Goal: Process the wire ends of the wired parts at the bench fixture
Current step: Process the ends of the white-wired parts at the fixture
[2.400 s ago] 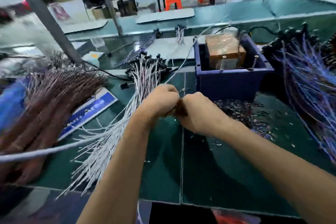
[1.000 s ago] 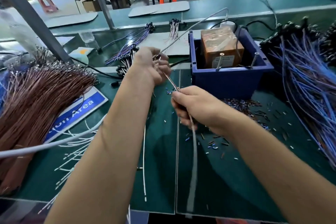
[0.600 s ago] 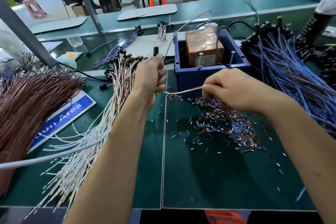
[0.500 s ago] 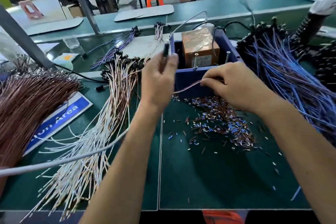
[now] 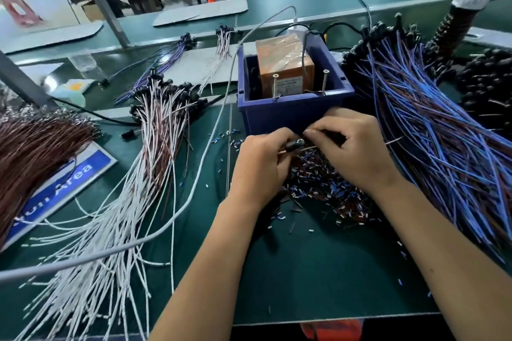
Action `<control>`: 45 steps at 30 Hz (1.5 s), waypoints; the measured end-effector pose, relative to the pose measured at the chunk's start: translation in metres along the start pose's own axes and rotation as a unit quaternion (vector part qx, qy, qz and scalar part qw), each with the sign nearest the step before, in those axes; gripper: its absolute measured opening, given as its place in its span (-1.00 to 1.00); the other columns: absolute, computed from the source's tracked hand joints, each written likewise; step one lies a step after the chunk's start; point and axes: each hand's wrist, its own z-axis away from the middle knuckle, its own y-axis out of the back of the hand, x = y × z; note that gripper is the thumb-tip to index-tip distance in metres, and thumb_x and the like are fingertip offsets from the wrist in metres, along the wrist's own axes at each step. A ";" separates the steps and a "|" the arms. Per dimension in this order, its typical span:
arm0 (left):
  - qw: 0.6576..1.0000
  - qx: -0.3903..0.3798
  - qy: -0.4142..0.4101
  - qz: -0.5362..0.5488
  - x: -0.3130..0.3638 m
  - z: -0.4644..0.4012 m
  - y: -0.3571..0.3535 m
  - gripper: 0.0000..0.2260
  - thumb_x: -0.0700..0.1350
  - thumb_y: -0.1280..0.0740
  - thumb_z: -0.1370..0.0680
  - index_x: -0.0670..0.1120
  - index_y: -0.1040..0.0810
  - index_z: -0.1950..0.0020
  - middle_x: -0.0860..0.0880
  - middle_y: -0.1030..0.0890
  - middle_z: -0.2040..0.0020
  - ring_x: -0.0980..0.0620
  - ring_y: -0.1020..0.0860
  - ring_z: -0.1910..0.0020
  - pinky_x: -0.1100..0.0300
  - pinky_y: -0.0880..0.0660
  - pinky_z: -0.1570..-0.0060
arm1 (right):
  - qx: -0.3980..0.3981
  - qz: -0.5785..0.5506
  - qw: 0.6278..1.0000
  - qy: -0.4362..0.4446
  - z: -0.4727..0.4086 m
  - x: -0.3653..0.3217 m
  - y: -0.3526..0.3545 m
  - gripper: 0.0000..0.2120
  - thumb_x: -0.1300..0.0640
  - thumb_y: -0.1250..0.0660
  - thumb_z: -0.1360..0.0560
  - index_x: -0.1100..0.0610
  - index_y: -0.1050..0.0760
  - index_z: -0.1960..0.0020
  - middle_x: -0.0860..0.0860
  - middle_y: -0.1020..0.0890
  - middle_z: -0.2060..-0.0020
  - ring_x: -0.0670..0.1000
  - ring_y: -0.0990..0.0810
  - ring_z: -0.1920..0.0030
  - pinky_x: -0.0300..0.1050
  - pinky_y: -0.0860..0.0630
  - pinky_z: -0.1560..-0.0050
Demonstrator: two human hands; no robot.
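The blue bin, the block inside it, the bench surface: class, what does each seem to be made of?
Blue bin: likely moulded plastic, matte, uniform colour. Block: unclear core, wrapped in glossy orange-brown tape or film, wrinkles catching light. Bench surface: probably green rubber-like mat, dull sheen, seamed.

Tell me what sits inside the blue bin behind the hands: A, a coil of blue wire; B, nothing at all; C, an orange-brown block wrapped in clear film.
C: the blue bin holds an orange-brown wrapped block, with two screws standing at its front.
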 end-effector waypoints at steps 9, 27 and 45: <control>0.994 -0.017 0.044 0.101 -0.001 0.001 -0.003 -0.93 -0.27 -0.42 -0.57 -0.15 -0.61 0.11 0.05 -0.63 0.32 0.10 -0.60 0.32 0.11 -0.54 0.26 | 0.038 -0.024 0.999 -0.028 0.001 0.000 0.005 -0.89 0.21 -0.47 -0.58 0.21 -0.71 0.11 0.03 -0.65 0.23 -0.02 -0.62 0.19 -0.06 -0.54 0.12; 0.976 0.118 0.075 0.169 0.013 0.000 -0.011 -0.83 -0.30 -0.30 -0.64 -0.08 -0.47 0.09 0.05 -0.56 0.32 0.03 -0.42 0.45 0.26 -0.34 0.43 | 0.187 -0.079 0.974 -0.103 0.010 -0.013 -0.003 -0.63 0.00 -0.11 -0.75 0.17 -0.64 -0.14 -0.09 -0.62 0.43 -0.03 -0.57 0.50 -0.01 -0.48 0.47; 0.814 0.000 0.224 0.535 0.016 -0.006 0.004 -0.92 -0.16 -0.36 -0.62 -0.13 -0.51 0.04 -0.25 -0.68 -0.21 -0.25 -0.55 0.04 -0.18 -0.48 -0.03 | -0.041 -0.117 0.992 -0.005 0.012 -0.024 -0.003 -0.73 0.18 -0.22 -0.71 0.20 -0.54 0.13 -0.14 -0.38 0.46 -0.09 -0.31 0.49 -0.19 -0.23 0.44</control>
